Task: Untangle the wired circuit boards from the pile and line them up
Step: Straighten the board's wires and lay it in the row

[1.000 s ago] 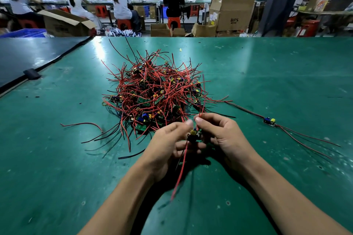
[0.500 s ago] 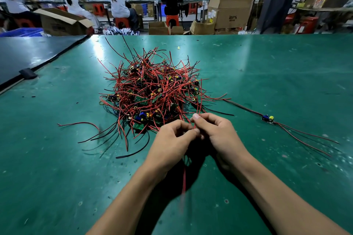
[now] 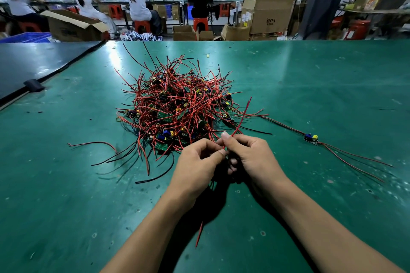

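A tangled pile (image 3: pixel 177 108) of small circuit boards with red and black wires lies on the green table (image 3: pixel 310 86). One separated board (image 3: pixel 311 138) lies to the right, its red wires stretched out both ways. Just in front of the pile, my left hand (image 3: pixel 197 168) and my right hand (image 3: pixel 253 159) meet, fingers curled. Both pinch the wires of one board, which is hidden between them. A red wire (image 3: pixel 240 118) rises from my right fingertips over the pile. Another red wire end (image 3: pixel 199 234) hangs below my hands.
A dark table (image 3: pixel 33 62) adjoins on the left, with a black clip (image 3: pixel 33 85) at the seam. Loose red and black wire ends (image 3: pixel 124 155) fan out left of my hands. Beyond the far edge are cardboard boxes (image 3: pixel 267 13) and seated workers (image 3: pixel 138 4).
The held board, visible between my fingers a second ago, is now hidden. My hands closed together and a red wire now stands up from my right fingertips; the hanging wire dropped lower.
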A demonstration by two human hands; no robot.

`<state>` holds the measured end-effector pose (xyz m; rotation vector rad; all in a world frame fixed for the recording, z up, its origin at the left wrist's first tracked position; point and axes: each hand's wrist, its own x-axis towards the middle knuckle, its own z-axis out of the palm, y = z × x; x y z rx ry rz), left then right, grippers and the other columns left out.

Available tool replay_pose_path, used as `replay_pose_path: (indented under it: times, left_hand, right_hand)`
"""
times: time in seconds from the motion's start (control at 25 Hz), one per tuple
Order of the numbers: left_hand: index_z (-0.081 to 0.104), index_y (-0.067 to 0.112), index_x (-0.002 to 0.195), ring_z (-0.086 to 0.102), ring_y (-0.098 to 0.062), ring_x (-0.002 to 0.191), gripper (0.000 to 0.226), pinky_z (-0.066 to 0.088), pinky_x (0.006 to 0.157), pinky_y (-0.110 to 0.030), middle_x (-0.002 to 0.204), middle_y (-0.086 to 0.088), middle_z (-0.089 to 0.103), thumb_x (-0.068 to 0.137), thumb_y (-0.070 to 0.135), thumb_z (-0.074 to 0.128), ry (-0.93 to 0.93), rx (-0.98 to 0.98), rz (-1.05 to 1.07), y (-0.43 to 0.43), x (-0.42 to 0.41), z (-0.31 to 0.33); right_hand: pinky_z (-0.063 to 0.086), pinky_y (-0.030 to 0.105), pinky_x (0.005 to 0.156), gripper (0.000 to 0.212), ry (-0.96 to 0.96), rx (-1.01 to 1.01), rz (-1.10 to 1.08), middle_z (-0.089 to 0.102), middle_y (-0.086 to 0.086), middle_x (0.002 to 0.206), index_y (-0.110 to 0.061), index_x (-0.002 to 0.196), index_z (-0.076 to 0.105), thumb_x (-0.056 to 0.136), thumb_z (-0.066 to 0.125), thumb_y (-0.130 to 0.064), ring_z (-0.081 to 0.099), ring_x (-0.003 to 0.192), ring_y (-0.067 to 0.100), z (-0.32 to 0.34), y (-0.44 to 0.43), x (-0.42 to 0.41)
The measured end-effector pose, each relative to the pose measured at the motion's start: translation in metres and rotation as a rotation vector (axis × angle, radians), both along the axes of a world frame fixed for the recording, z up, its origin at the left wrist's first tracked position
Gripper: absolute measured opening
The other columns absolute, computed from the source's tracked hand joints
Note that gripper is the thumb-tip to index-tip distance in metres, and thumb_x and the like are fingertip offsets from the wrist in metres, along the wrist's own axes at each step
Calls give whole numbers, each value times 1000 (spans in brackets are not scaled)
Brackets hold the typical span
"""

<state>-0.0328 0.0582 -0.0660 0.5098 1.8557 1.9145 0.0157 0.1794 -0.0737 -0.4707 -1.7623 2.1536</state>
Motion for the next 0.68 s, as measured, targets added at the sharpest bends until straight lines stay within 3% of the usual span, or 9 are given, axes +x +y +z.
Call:
replay_pose_path:
  times: [0.12, 0.36, 0.56, 0.68]
  left_hand:
    - [57, -7, 88, 65, -23, 52, 8, 55, 50, -31, 65, -10, 68, 92, 0, 59, -38, 18, -42, -2, -2, 3]
    - [60, 1, 83, 66, -24, 55, 8, 55, 55, -34, 67, -8, 62, 91, 2, 62, -29, -7, -74, -7, -3, 4]
    - [62, 3, 82, 67, -26, 57, 9, 53, 50, -29, 70, -13, 65, 90, 2, 63, -62, 7, -118, -9, -6, 4]
    - [62, 1, 83, 67, -27, 56, 7, 55, 52, -31, 70, -14, 64, 89, 1, 63, -67, -5, -120, -11, -6, 4]
  right_hand:
    - [38, 21, 40, 26, -19, -160, 3, 39, 1, 52, -13, 78, 77, 92, 69, -34, 35, 38, 11, 0, 0, -3]
    - [29, 17, 36, 28, 14, -399, -122, 46, -4, 57, -3, 84, 70, 98, 60, -25, 32, 39, 4, 13, 16, -6]
    - [28, 19, 35, 35, 52, -803, 48, 44, -2, 57, -3, 78, 71, 98, 54, -26, 29, 39, 7, 22, 26, -1]
    - [28, 18, 36, 36, 67, -680, 83, 43, -3, 59, -5, 87, 70, 99, 54, -34, 29, 41, 6, 18, 26, -2]
